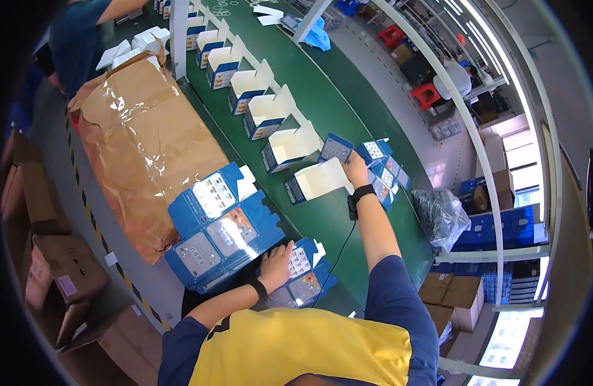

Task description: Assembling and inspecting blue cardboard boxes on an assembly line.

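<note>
My right hand point(356, 171) is closed on the edge of an open folding carton point(319, 181), white inside and blue outside, standing on the green table. The carton's raised blue flap point(335, 149) is beside my fingers. Low in the view, my left hand point(276, 266) lies with its fingers extended on flat blue printed carton blanks point(300, 260). Just left of that hand rests a larger stack of flat blue blanks point(229, 226). Beyond my right hand are more flat blue cartons point(384, 170), overlapping one another.
A line of open cartons point(265, 116) runs away along the green conveyor table point(338, 96). At left lies a big brown paper-wrapped bundle point(148, 145). A clear plastic bag point(441, 219) sits at the right edge, and a black cable point(338, 260) crosses the table. Another person point(84, 38) works far left.
</note>
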`<state>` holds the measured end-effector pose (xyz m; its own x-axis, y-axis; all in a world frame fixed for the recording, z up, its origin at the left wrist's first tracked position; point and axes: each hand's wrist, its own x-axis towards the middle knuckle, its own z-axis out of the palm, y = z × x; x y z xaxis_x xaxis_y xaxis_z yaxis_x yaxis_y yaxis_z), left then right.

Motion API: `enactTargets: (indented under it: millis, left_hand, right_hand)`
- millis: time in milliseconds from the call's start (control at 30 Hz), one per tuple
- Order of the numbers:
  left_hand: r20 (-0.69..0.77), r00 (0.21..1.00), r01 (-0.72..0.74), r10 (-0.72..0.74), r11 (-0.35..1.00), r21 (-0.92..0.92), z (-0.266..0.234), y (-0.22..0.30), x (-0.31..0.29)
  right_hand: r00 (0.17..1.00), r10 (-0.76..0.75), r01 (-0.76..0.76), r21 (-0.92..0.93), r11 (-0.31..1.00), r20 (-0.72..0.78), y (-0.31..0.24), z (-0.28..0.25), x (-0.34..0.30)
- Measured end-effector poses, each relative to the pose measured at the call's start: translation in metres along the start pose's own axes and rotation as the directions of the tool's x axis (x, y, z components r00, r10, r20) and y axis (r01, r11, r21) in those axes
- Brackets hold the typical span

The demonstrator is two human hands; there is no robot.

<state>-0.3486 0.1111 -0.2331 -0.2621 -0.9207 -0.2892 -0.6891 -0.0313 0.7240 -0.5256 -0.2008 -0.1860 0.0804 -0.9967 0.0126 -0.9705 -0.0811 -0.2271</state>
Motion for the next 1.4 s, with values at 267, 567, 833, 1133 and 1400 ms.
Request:
enactTargets:
  millis: [267, 567, 833, 1133, 1400]
  left_hand:
    - [-0.057, 0.998, 0.011, -0.005, 0.994, 0.113, -0.002, 0.005, 0.011]
    - [-0.178, 0.975, -0.059, 0.135, 0.923, 0.379, -0.006, 0.004, 0.005]
    - [-0.139, 0.955, -0.171, 0.260, 0.872, 0.459, 0.002, 0.011, 0.001]
    - [-0.086, 0.944, -0.225, 0.317, 0.814, 0.535, 0.003, 0.000, 0.003]
    - [0.033, 0.986, -0.164, 0.161, 0.977, 0.133, -0.008, 0.012, -0.021]
  right_hand:
    - [0.883, 0.462, -0.426, 0.275, 0.862, -0.083, 0.104, -0.001, -0.091]
    - [0.833, 0.492, -0.492, -0.068, 0.868, 0.253, 0.019, -0.009, -0.127]
    - [0.784, 0.554, -0.620, 0.308, 0.721, 0.281, -0.022, 0.011, -0.089]
    - [0.693, 0.716, -0.637, 0.534, 0.556, 0.082, -0.026, 0.021, -0.359]
    - [0.569, 0.795, -0.760, 0.504, 0.411, 0.210, -0.101, 0.070, -0.411]
